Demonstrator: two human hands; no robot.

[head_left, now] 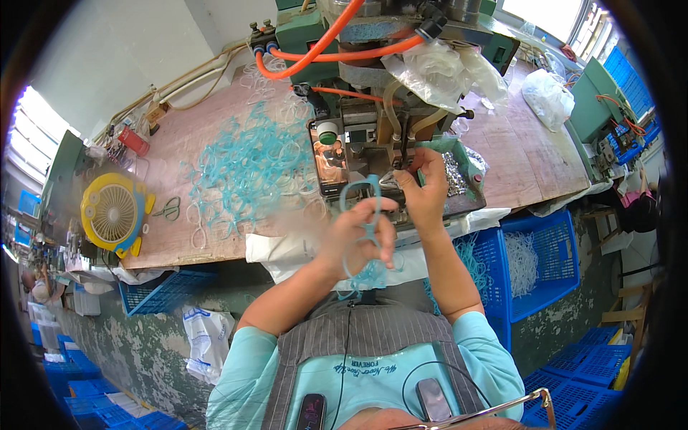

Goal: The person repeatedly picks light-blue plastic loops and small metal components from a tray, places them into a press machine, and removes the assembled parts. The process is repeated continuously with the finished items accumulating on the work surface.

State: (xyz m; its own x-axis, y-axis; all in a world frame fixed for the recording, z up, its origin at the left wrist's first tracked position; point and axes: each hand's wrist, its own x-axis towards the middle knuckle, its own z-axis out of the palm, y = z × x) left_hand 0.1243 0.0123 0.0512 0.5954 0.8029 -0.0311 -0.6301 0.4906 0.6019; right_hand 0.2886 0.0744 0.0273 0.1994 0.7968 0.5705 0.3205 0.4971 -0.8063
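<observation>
My left hand holds a translucent blue eyeglass frame upright in front of the machine, its rims showing around the fingers. My right hand is at the machine's work area, thumb and fingers pinched together; whatever lies between them is too small to make out. Just right of that hand, a metal tray holds many small shiny metal parts. More blue frames hang below my left hand, near my lap. To the left, a large pile of blue frames spreads over the table.
A phone leans beside the machine. Scissors and a yellow fan stand left on the table. Orange hoses arch overhead. Blue crates with frames sit below right. A white plastic bag lies at the back right.
</observation>
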